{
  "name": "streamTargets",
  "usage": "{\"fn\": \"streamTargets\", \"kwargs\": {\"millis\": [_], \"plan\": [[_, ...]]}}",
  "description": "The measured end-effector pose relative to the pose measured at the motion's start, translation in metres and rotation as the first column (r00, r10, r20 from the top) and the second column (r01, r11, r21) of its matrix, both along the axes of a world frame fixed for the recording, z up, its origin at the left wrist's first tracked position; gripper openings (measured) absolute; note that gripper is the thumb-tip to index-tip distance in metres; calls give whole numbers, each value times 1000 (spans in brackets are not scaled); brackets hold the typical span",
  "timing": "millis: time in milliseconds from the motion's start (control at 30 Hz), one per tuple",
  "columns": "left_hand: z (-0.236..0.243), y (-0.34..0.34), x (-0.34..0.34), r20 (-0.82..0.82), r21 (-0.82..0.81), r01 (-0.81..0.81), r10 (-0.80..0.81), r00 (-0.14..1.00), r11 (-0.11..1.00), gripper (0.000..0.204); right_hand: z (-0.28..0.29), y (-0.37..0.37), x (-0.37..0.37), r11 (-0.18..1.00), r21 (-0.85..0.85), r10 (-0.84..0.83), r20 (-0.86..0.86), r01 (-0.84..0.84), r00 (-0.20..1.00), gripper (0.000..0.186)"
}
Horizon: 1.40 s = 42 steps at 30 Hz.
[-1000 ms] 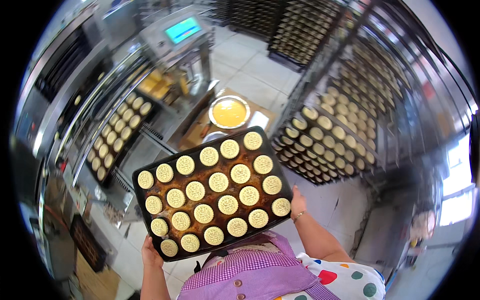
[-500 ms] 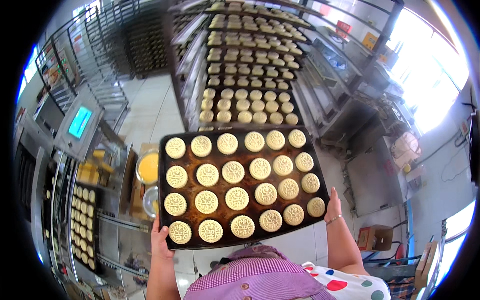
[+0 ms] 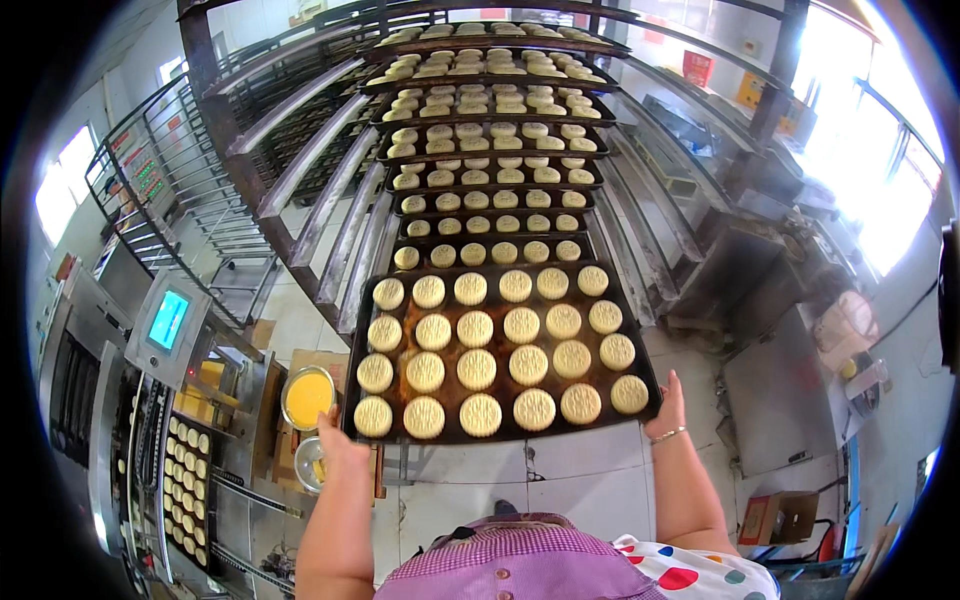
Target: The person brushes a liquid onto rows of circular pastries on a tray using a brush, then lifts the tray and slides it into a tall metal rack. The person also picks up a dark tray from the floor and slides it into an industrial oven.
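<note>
My left hand [image 3: 343, 450] grips the near left corner of a dark baking tray [image 3: 452, 392], and my right hand [image 3: 668, 415] grips its right end. Rows of round, pale, stamped pastries [image 3: 476, 368] lie on it. The tray is level with the opening of a metal rack [image 3: 325, 225], whose stacked trays [image 3: 500, 150] bear similar pastries; whether it rests on rails there, I cannot tell. Left of my tray are a bowl of yellow liquid [image 3: 306, 398] and a second bowl [image 3: 309, 463], partly behind my left arm.
On the left stand a steel machine with a lit screen [image 3: 168, 320], a tray of pastries [image 3: 185, 490] on its conveyor and another rack [image 3: 250, 280]. A steel cabinet [image 3: 760, 410] and a cardboard box [image 3: 778, 518] are at the right, near bright windows [image 3: 860, 180].
My view has swung rightward to face the rack. The held tray has moved forward, away from my body, and up against the rack's front. Both hands keep their grip.
</note>
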<state>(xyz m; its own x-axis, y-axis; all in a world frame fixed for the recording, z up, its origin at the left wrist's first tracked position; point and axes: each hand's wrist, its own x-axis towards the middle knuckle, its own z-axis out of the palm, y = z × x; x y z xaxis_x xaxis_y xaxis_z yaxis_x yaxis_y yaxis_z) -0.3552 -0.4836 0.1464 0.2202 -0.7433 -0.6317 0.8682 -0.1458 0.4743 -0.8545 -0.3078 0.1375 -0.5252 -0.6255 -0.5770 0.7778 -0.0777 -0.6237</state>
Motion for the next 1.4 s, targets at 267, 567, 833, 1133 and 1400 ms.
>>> {"fn": "streamTargets", "kwargs": {"millis": [267, 567, 833, 1133, 1400], "plan": [[14, -39, -93, 85, -104, 472, -465, 881, 875, 66, 4, -104, 77, 972, -99, 217, 37, -212, 975, 64], [14, -91, -52, 552, 228, 848, -781, 292, 478, 35, 63, -103, 68, 776, 255, 630, -352, -576, 692, 39], [113, -110, 30, 892, -295, 582, 0, 452, 758, 48, 190, -62, 12, 870, -467, -490, -781, 159, 388, 10], [223, -167, 12, 854, -505, 715, 159, 495, 484, 58, 226, -114, -77, 963, -260, -231, -928, -66, 292, 35], [217, -225, 4, 839, -518, 590, 233, 491, 620, 17, 235, -154, -95, 960, -259, -279, -881, 103, 383, 19]]}}
